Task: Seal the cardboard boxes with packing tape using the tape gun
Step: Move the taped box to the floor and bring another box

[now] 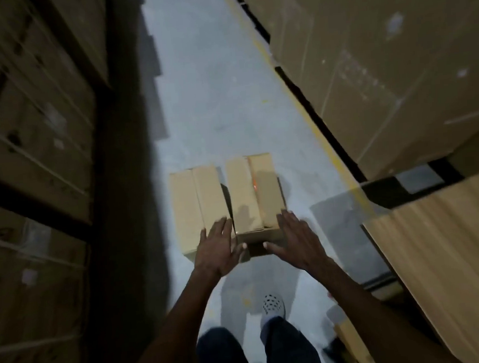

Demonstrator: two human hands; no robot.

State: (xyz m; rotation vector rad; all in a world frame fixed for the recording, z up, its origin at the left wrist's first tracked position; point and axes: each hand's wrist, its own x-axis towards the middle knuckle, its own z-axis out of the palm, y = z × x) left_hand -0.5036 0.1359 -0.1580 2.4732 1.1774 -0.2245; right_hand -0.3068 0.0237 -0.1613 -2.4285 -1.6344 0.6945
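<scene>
two tan boxes (pixel 225 199) — flaps closed, side by side

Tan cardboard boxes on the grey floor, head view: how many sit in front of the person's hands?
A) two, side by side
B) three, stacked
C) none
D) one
A: a left tan cardboard box and a right tan cardboard box stand side by side on the grey floor, with the open left hand and right hand reaching over their near ends.
</scene>
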